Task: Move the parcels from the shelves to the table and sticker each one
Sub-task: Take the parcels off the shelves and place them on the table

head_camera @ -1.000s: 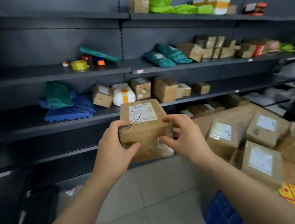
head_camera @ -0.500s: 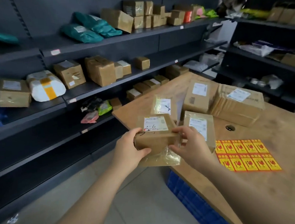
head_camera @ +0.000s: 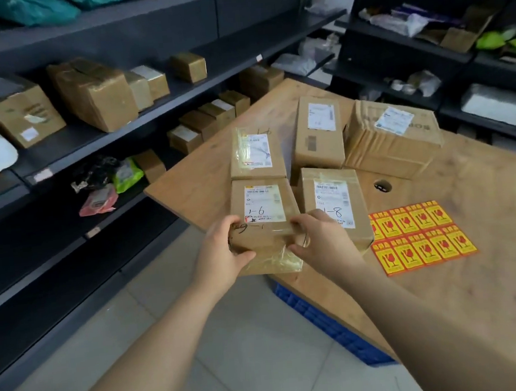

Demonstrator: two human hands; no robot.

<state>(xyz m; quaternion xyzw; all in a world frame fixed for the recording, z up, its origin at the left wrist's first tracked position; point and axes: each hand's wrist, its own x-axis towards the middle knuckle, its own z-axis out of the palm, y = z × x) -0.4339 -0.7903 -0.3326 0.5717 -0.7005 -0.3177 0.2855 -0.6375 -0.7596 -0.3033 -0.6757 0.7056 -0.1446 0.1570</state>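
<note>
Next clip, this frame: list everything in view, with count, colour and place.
held parcel: 1, brown, marked 1-6, at the table's near edge
table parcels: 4, brown, white labels, on the table behind and beside it
sticker sheet: 1, yellow-red, flat on the table, right of the parcels
table: 1, wooden, at right
shelves: 2 units, dark grey, left and rear right
shelf parcels: several, brown, left shelves
teal bags: 2, teal, top left shelf
blue crate: 1, blue, under the table
left hand: 1, grips the held parcel's left side
right hand: 1, grips its right side
</note>
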